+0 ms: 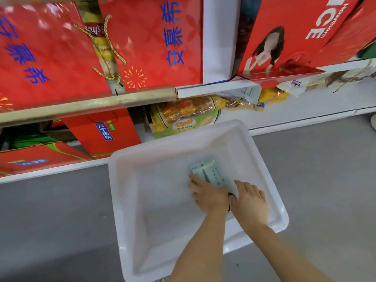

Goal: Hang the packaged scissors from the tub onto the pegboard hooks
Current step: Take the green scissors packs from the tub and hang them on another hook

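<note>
Scissors pack (207,173) lies flat on the tub (130,190) floor toward its far right corner. Left hand (209,194) and right hand (251,200) both rest on its near end, grips hidden. Flat card could slide away and resist lifting.

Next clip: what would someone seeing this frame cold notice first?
Probably the wall of bright red gift boxes with blue characters filling the shelves across the top. Below them, a white plastic tub sits on the grey floor, nearly bare inside. At its middle, the left hand and right hand meet over a pale green scissors package, the only item visible in the tub.
</note>
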A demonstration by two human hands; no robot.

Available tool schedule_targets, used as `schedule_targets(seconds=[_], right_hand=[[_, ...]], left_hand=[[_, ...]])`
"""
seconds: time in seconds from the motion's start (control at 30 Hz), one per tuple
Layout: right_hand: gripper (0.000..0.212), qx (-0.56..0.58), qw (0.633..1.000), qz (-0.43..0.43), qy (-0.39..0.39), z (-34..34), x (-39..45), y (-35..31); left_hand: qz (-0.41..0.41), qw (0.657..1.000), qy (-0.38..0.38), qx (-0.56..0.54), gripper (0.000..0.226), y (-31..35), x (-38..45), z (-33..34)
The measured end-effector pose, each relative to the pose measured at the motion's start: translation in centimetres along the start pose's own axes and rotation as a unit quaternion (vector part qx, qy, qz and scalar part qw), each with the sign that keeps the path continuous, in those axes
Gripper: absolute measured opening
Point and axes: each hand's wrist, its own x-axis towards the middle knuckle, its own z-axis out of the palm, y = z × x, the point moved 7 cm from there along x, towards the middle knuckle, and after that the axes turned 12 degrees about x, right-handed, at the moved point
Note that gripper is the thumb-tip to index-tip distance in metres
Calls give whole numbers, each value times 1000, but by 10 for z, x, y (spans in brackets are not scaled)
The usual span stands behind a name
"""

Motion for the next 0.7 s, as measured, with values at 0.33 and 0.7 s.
schedule_targets(seconds=[0.33, 0.7], right_hand=[[68, 53, 976, 141, -155, 66, 32, -8], [63, 151, 957, 192, -154, 66, 17, -29]], left_hand=[[33, 994, 51, -91, 123, -86, 23, -73], [104, 941, 39, -320, 82, -116, 4, -113]])
